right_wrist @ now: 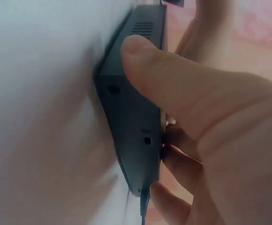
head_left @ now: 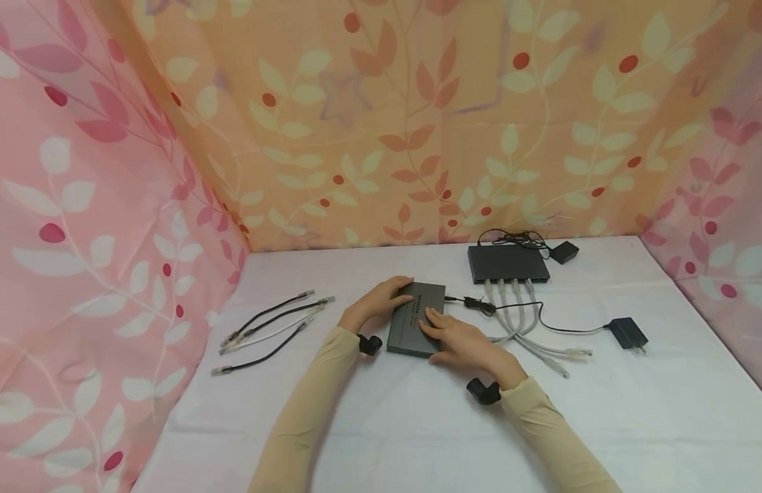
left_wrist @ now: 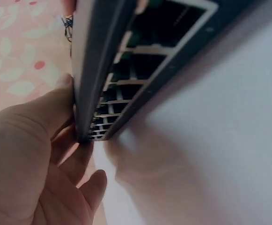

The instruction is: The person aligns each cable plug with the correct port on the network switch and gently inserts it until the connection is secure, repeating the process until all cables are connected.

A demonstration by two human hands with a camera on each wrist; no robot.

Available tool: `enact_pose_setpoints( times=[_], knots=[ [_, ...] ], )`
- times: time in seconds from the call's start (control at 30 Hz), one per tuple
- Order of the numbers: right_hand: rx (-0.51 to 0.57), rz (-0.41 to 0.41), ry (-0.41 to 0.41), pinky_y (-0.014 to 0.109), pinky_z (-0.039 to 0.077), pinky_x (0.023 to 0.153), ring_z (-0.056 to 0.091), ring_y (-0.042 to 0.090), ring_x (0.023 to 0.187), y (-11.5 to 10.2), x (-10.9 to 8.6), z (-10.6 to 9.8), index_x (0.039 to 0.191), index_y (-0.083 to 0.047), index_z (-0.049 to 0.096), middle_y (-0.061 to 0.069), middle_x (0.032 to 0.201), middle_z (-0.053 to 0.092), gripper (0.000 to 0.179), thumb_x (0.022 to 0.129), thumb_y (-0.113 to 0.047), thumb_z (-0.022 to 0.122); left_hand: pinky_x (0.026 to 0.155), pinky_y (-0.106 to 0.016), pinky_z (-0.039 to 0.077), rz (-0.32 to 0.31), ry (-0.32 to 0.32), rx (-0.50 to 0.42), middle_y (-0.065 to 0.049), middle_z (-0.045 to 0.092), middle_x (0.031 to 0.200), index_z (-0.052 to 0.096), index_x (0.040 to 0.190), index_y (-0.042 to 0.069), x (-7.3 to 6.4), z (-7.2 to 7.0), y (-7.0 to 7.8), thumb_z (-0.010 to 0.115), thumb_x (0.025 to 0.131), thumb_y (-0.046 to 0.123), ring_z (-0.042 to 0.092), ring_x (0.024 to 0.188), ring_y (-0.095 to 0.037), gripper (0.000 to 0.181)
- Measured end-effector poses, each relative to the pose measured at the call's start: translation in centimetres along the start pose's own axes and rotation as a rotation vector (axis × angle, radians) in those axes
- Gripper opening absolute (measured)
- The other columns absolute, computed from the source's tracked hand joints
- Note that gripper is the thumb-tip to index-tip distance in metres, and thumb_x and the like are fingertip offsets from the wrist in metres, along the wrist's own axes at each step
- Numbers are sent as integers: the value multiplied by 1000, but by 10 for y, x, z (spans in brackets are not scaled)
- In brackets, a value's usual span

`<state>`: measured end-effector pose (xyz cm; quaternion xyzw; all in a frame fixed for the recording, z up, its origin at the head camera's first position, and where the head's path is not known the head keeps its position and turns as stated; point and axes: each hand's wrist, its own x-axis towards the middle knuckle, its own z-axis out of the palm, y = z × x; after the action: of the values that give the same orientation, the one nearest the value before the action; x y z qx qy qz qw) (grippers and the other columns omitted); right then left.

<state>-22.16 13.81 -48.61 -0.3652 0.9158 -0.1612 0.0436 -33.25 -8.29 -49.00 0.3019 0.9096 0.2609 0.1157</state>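
A grey network switch (head_left: 408,332) lies on the table between both hands. My left hand (head_left: 376,305) grips its far left corner, thumb on top and fingers curled past the edge. In the left wrist view, a row of unfilled ports runs along the switch (left_wrist: 91,51). My right hand (head_left: 465,342) holds the near right part, with fingertips over the top. The right wrist view shows the thumb (right_wrist: 138,49) pressed on the vented end. A thin black power cord (head_left: 452,298) is plugged into the right side, near the far corner.
Several short network cables (head_left: 270,318) lie at the left. Back right, a black switch (head_left: 506,262) has grey cables (head_left: 522,329) plugged in and a coiled cord with an adapter (head_left: 564,252). Another power adapter (head_left: 627,333) lies at the right, on the cord from the grey switch.
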Motion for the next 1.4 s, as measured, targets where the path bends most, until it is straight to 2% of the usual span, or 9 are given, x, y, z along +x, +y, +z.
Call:
enact_pose_setpoints(
  times=[0.2, 0.4, 0.53, 0.63, 0.8, 0.93, 1.2, 1.4],
  knots=[
    [75, -29, -24, 51, 35, 101, 31, 41, 132, 11, -2, -3, 141, -10, 39, 17, 151, 22, 69, 83, -34, 69, 107, -36, 32, -21, 39, 12, -11, 42, 141, 39, 140, 4, -4, 2, 0, 53, 95, 30, 40, 130, -24, 54],
    [115, -37, -17, 51, 31, 104, 30, 33, 135, 26, -6, -9, 138, -12, 45, 11, 150, 28, 63, 82, -25, 71, 107, -36, 32, -86, 82, -10, -11, 43, 140, 38, 141, 6, -11, 5, -3, 52, 95, 31, 40, 130, -23, 55],
    [152, -31, -16, 52, 28, 106, 28, 30, 136, 33, -8, -13, 136, -12, 48, 10, 149, 30, 59, 82, -20, 71, 107, -37, 32, -80, 122, -28, -13, 44, 138, 38, 141, 4, -15, 7, -4, 53, 95, 30, 41, 129, -26, 55],
    [166, -20, -16, 54, 27, 106, 28, 31, 136, 37, -8, -15, 134, -14, 49, 9, 149, 30, 56, 82, -20, 70, 107, -37, 31, -88, 140, -35, -14, 43, 138, 37, 141, 4, -18, 9, -3, 53, 94, 31, 41, 129, -26, 56],
    [185, -14, 9, 56, 31, 102, 31, 43, 131, 44, -10, -15, 133, -17, 52, 8, 148, 32, 53, 82, -19, 69, 108, -38, 31, -105, 163, -69, -16, 41, 139, 36, 141, 3, -23, 11, -3, 53, 94, 31, 39, 130, -27, 57],
    [170, -29, 36, 56, 31, 102, 34, 42, 130, 50, -12, -15, 132, -13, 52, 11, 147, 35, 53, 82, -14, 69, 107, -38, 32, -113, 185, -91, -17, 40, 138, 35, 142, 2, -26, 15, -2, 54, 94, 31, 39, 129, -28, 58],
    [185, 31, 53, 57, 28, 104, 34, 38, 132, 53, -17, -20, 132, -12, 52, 11, 145, 37, 51, 83, -10, 68, 106, -38, 33, -152, 229, -91, -19, 41, 136, 32, 142, 0, -32, 22, 3, 54, 94, 31, 40, 127, -29, 61],
    [180, 58, 76, 56, 26, 105, 34, 34, 133, 55, -18, -19, 132, -13, 53, 10, 145, 38, 50, 84, -9, 67, 107, -39, 32, -197, 260, -126, -16, 40, 138, 31, 143, 3, -37, 25, 9, 57, 91, 39, 39, 129, -27, 69]
  ],
)
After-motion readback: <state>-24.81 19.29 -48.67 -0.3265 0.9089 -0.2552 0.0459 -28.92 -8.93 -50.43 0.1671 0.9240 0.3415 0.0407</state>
